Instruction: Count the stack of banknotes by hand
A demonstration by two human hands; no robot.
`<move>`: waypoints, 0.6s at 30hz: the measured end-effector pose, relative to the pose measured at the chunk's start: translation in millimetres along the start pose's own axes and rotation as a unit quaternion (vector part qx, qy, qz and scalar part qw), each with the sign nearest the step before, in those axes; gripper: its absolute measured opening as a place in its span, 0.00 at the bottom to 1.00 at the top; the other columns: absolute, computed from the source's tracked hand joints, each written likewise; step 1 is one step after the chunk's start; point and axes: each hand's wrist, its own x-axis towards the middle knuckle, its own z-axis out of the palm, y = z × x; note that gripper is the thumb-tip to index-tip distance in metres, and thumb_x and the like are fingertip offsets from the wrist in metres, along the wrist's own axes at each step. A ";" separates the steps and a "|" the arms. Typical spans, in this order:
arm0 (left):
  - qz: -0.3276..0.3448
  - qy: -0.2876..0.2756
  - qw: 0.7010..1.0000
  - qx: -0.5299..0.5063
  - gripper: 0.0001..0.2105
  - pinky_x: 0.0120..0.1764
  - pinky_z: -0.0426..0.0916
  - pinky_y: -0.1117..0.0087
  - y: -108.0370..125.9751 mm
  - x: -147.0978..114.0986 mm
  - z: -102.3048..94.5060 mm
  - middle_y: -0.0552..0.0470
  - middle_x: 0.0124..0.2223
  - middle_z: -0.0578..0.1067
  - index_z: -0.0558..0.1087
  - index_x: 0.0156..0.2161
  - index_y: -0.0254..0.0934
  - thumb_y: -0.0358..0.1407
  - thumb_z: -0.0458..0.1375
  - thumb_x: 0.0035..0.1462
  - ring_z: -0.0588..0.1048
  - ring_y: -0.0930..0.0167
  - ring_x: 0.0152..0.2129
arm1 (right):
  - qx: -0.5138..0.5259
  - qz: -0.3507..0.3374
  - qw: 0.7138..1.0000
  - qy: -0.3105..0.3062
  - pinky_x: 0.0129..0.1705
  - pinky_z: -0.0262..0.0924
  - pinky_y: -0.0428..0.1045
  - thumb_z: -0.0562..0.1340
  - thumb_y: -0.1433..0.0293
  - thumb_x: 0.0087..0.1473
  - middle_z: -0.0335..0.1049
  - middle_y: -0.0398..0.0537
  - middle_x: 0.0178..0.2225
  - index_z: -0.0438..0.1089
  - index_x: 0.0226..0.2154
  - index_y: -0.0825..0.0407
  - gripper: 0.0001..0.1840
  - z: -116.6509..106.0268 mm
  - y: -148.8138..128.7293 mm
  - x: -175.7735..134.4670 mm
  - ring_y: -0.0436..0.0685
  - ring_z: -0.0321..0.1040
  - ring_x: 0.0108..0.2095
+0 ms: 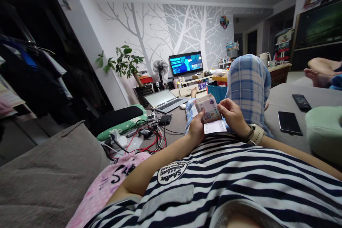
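The left hand (197, 127) grips a banknote stack (210, 109); fingers of the right hand (235, 117) seemingly pinch its edge.

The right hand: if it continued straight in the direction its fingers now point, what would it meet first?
Most likely the banknotes, held in the left hand. The right hand has its fingers at their edge; whether they pinch it is unclear.

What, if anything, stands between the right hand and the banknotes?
Nothing visible does. The right hand already has its fingertips at the right edge of the banknotes, held by the left hand. The white paper shows along their lower edge, outside that gap-free contact.
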 end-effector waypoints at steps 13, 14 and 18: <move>0.001 -0.001 1.000 0.019 0.20 0.59 0.68 0.50 2.0 -7.2 3.4 0.38 0.49 0.82 0.74 0.57 0.28 0.36 0.54 0.65 0.78 0.54 0.52 | 0.178 0.198 0.958 -0.107 0.48 0.73 0.58 0.61 0.46 0.58 0.81 0.52 0.37 0.76 0.36 0.52 0.26 7.8 17.9 -0.9 0.64 0.78 0.44; 0.004 0.002 1.000 0.018 0.19 0.59 0.68 0.50 1.7 -7.4 3.7 0.38 0.48 0.82 0.75 0.56 0.28 0.36 0.55 0.64 0.78 0.54 0.52 | 0.170 0.210 0.958 -0.099 0.49 0.73 0.58 0.61 0.46 0.59 0.82 0.52 0.36 0.77 0.35 0.52 0.26 7.1 18.1 -1.1 0.64 0.78 0.44; 0.011 0.002 1.000 0.018 0.17 0.59 0.69 0.50 0.9 -8.0 4.1 0.38 0.48 0.82 0.77 0.52 0.28 0.35 0.58 0.62 0.78 0.53 0.52 | 0.182 0.258 0.945 -0.082 0.51 0.74 0.59 0.61 0.50 0.62 0.83 0.52 0.36 0.79 0.38 0.53 0.24 6.8 13.7 -0.9 0.64 0.80 0.43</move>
